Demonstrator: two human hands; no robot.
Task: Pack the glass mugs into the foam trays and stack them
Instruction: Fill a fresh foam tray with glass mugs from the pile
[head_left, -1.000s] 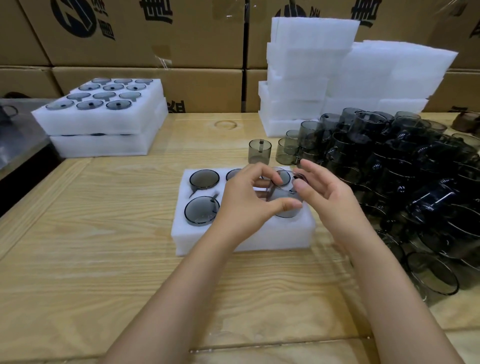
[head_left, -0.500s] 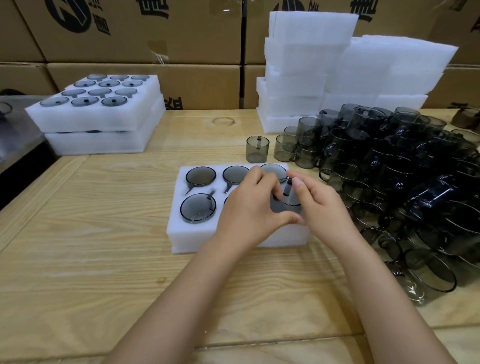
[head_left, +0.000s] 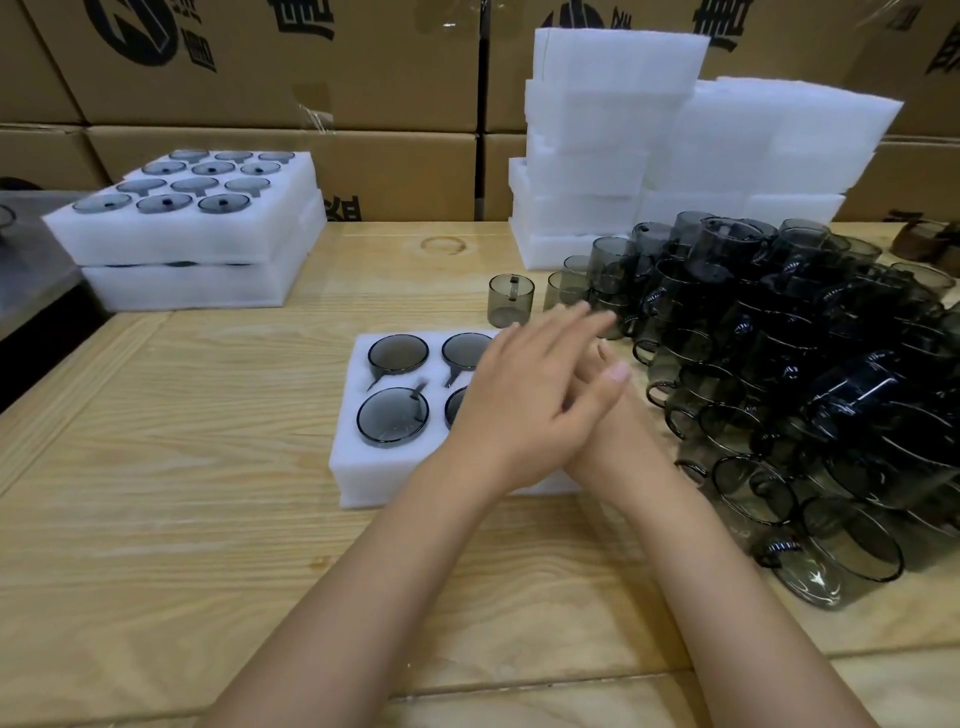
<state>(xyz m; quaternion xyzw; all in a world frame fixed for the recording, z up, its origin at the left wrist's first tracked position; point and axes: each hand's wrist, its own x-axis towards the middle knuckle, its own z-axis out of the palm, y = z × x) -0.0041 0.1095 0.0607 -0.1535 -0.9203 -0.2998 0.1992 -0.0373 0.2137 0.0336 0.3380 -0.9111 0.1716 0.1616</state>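
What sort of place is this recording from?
Probably a packing bench in a warehouse or factory: printed cartons stacked along the back, piles of foam trays, and a heap of loose glass mugs on a wooden table.

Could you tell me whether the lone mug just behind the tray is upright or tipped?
Upright: the mug stands on the table with its wall vertical, apart from the tray.

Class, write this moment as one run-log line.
stage: packing | left hand: open, above foam tray | right hand: mostly hidden behind left | tray: four glass mugs showing | mug pile: right of tray
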